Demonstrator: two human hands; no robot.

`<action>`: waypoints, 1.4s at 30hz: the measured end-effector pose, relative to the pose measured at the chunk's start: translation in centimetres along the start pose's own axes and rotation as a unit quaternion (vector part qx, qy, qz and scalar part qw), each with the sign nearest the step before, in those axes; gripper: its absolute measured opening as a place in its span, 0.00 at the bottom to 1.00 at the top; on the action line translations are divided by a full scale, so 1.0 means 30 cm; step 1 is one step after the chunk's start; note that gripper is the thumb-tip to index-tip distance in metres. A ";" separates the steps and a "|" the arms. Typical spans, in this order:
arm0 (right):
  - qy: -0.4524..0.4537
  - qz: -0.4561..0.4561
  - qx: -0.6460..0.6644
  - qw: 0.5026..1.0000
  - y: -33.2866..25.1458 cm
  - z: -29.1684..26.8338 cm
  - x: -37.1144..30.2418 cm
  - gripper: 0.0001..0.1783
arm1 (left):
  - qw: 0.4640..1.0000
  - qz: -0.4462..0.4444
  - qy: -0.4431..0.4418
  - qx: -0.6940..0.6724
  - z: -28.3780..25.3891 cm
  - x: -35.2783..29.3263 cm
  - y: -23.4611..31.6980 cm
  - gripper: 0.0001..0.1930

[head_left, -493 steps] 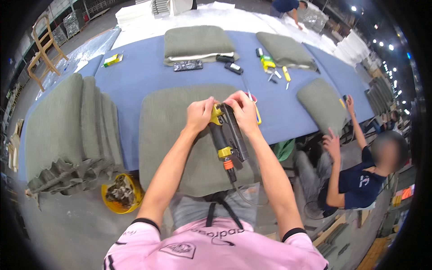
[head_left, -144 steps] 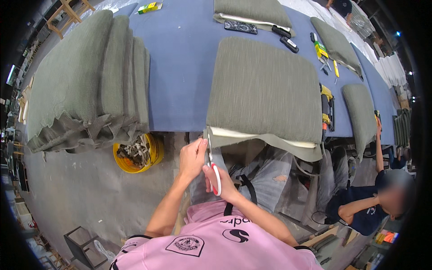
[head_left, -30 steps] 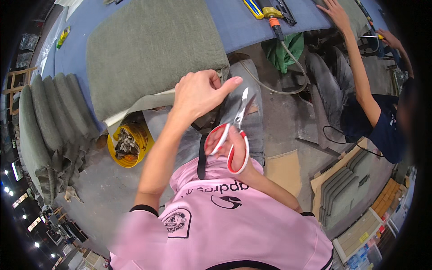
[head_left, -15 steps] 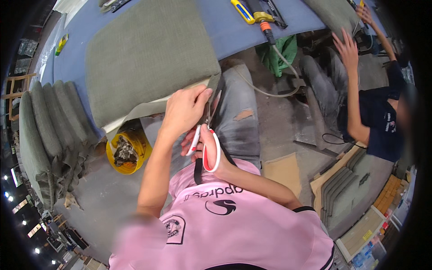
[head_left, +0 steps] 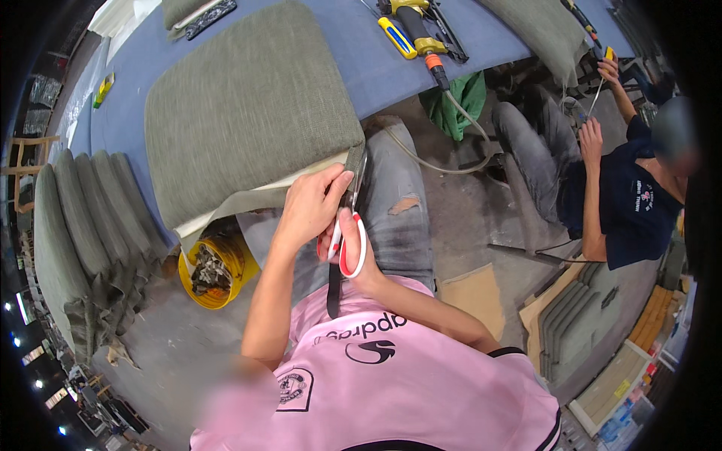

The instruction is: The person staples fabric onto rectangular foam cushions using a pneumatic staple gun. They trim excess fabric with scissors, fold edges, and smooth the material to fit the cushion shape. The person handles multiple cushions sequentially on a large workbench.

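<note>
Head view: green cushion (head_left: pixel 248 113) overhanging near edge of tabletop (head_left: pixel 367 75); left hand (head_left: pixel 312 207), grip pinching cushion's fabric flap (head_left: pixel 244 201); right hand (head_left: pixel 368 275), grip wrapped round red-and-white scissors (head_left: pixel 364 244), blades right by flap.

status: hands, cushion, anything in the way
Left hand at near right corner of green cushion. Right hand holding scissors at same corner. Cushion on blue table. Air tool apart, to the right.

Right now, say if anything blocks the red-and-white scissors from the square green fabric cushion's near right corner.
Nothing visible does: the right hand holds the scissors at the cushion's corner, left hand alongside.
</note>
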State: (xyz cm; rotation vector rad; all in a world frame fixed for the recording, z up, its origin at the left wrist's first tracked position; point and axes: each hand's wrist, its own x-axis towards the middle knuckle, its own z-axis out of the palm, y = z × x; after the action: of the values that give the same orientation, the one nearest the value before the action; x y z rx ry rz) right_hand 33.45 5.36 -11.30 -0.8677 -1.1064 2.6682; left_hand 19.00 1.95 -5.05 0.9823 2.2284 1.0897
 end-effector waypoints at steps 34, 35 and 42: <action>-0.039 -0.002 -0.040 0.998 -0.049 -0.047 -0.056 0.36 | 1.000 0.014 -0.011 0.000 -0.023 -0.051 -0.008 0.19; -0.037 0.003 -0.105 0.994 -0.070 -0.057 -0.075 0.36 | 1.000 0.017 -0.009 -0.003 -0.031 -0.063 -0.010 0.20; -0.046 0.126 -0.365 0.921 -0.221 -0.157 -0.252 0.24 | 0.993 -0.018 -0.070 0.089 -0.170 -0.284 0.001 0.19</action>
State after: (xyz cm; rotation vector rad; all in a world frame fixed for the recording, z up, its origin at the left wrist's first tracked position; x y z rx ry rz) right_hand 41.65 10.60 -5.96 -1.0406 -2.2216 2.4873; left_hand 21.02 -7.00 -1.28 1.0522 2.2480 0.7912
